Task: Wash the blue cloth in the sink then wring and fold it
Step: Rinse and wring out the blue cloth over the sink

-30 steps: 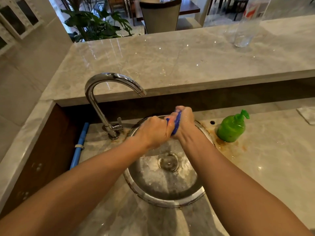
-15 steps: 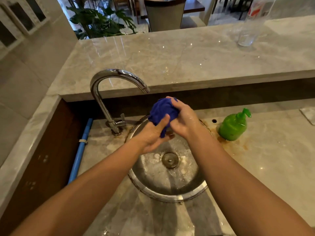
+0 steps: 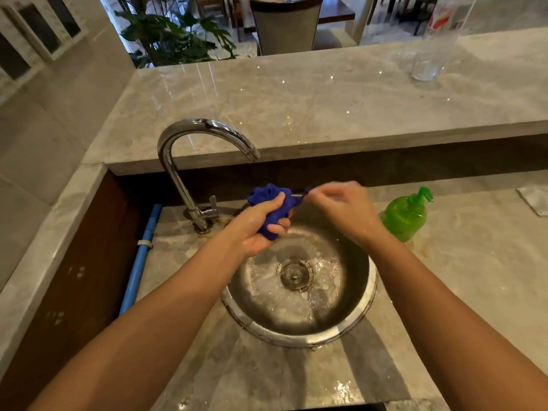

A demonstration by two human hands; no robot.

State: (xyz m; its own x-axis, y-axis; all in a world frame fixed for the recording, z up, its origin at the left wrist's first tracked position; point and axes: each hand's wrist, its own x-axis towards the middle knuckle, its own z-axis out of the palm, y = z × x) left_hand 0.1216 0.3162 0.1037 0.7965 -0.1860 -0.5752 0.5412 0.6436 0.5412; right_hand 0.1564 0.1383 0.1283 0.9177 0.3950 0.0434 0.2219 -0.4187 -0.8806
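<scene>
The blue cloth (image 3: 271,200) is bunched into a wet wad above the far rim of the round steel sink (image 3: 299,336). My left hand (image 3: 258,223) grips the wad from below, fingers wrapped round it. My right hand (image 3: 341,209), blurred, pinches a thin corner of the cloth that stretches out to the right. Foamy water lies around the drain. The chrome tap (image 3: 189,161) arches over the sink's left side; no water stream shows from it.
A green soap pump bottle (image 3: 407,215) stands right of the sink. A clear glass (image 3: 427,60) sits on the raised marble counter (image 3: 296,99) behind. A pale cloth (image 3: 535,198) lies at the far right edge. A blue pipe (image 3: 141,259) runs along the left wall.
The cloth went from squeezed tight between both hands to a loose wad. My right hand has now moved right, drawing a corner out, while the left keeps the bundle.
</scene>
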